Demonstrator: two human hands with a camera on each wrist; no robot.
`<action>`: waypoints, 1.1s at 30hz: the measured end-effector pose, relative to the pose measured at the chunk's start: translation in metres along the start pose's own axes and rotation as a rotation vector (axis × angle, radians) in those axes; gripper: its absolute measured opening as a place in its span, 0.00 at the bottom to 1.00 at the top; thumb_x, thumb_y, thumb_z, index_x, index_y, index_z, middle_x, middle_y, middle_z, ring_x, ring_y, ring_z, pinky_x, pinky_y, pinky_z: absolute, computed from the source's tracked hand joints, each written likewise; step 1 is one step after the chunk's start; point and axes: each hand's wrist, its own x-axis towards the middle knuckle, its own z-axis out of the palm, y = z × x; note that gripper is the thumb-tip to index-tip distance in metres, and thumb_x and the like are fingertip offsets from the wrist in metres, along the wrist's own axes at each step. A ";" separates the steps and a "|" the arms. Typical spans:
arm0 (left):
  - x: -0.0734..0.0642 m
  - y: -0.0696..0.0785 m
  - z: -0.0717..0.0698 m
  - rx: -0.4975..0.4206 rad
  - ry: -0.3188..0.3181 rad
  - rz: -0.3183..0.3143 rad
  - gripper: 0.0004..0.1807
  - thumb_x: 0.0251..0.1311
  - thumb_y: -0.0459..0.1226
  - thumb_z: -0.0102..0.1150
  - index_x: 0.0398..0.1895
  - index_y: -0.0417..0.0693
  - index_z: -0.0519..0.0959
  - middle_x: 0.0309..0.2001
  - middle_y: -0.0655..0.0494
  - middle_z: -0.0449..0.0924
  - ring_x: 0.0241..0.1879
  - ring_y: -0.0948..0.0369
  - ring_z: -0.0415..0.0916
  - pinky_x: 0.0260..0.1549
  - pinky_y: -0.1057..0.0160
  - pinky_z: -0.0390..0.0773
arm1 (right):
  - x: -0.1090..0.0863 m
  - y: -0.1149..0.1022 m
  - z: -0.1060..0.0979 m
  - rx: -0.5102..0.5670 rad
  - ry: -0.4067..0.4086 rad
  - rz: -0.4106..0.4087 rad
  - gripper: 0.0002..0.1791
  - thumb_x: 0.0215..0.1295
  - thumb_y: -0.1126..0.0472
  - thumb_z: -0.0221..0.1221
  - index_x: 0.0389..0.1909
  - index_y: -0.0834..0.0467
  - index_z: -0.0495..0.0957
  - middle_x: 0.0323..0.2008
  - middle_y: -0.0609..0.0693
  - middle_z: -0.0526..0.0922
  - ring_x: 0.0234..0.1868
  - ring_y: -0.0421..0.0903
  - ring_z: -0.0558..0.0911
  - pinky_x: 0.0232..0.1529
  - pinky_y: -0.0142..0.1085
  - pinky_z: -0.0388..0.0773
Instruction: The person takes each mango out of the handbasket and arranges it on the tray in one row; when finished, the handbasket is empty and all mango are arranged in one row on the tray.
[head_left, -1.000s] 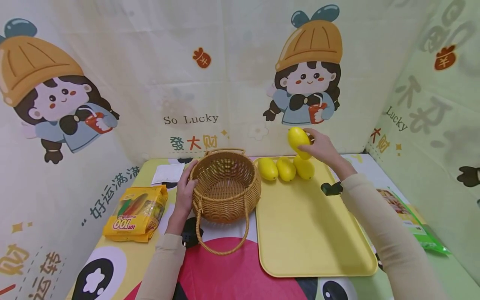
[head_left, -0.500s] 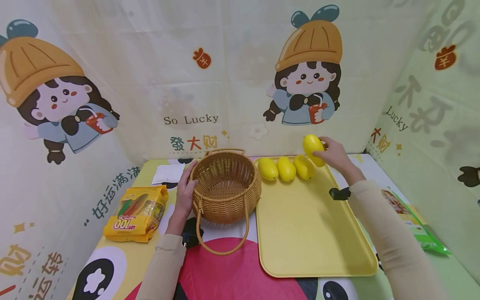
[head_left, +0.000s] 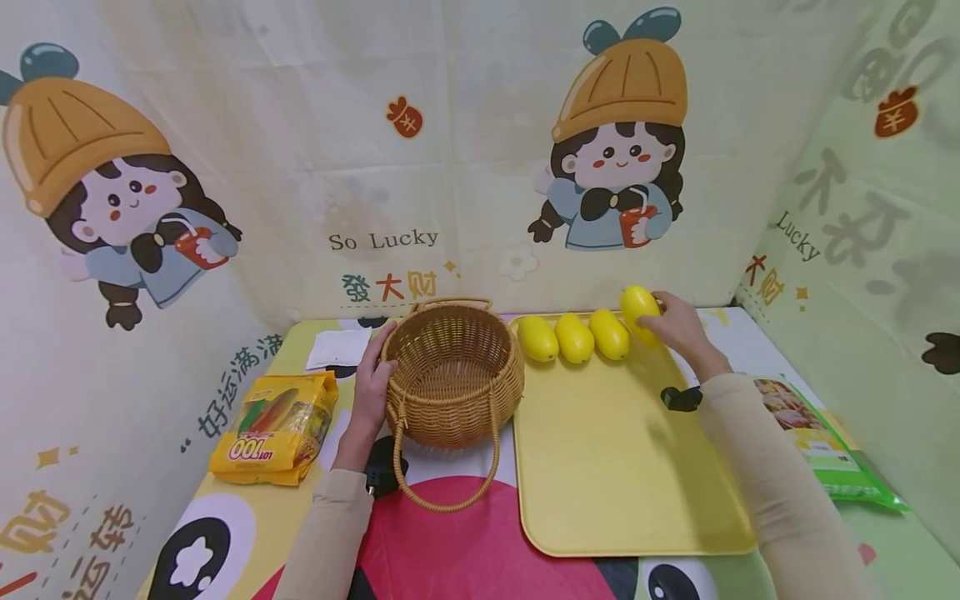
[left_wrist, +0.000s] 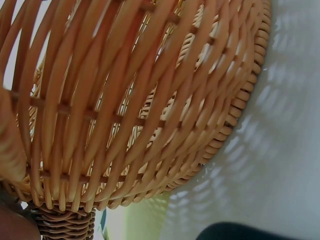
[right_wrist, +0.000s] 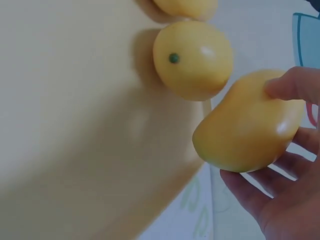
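Observation:
My right hand [head_left: 681, 329] grips a yellow mango [head_left: 637, 307] above the far right corner of the yellow tray [head_left: 600, 467]. In the right wrist view the thumb lies across the top of this mango [right_wrist: 250, 125], with the fingers beneath it. Three more mangoes [head_left: 575, 338] lie in a row along the tray's far edge, just left of the held one. Left of the tray, my left hand [head_left: 370, 392] holds a brown wicker basket [head_left: 453, 421] by its left side, thumb at the rim. The basket's visible inside holds nothing. Its woven wall [left_wrist: 130, 100] fills most of the left wrist view.
A yellow snack bag [head_left: 273, 429] lies left of my left arm, with a small white packet [head_left: 337, 347] behind it. A green package [head_left: 832, 458] is at the right, partly behind my right sleeve. The basket's near handle [head_left: 450, 507] hangs forward onto the table. Printed cloth walls surround the table.
My right hand has carried the mango to the right and down, from above the row to its right end. The left hand and basket have stayed in place.

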 end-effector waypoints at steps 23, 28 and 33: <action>-0.010 0.041 -0.002 0.004 -0.034 -0.049 0.35 0.63 0.32 0.39 0.77 0.52 0.60 0.77 0.50 0.57 0.74 0.47 0.58 0.70 0.41 0.62 | -0.004 0.021 0.012 -0.038 0.018 0.038 0.39 0.69 0.50 0.50 0.73 0.69 0.56 0.70 0.74 0.60 0.68 0.71 0.62 0.67 0.64 0.61; -0.006 0.030 -0.002 -0.009 -0.031 -0.048 0.35 0.63 0.32 0.39 0.77 0.51 0.60 0.77 0.52 0.57 0.74 0.48 0.58 0.71 0.40 0.61 | -0.003 0.024 0.013 -0.101 0.038 -0.026 0.35 0.65 0.55 0.51 0.69 0.71 0.62 0.66 0.73 0.65 0.66 0.70 0.64 0.66 0.64 0.62; 0.000 0.010 -0.001 -0.015 -0.021 -0.038 0.35 0.64 0.33 0.38 0.76 0.59 0.61 0.77 0.58 0.57 0.74 0.52 0.58 0.71 0.41 0.61 | -0.003 0.024 0.015 -0.119 0.008 -0.048 0.34 0.65 0.56 0.51 0.68 0.72 0.63 0.64 0.74 0.68 0.64 0.70 0.67 0.65 0.63 0.64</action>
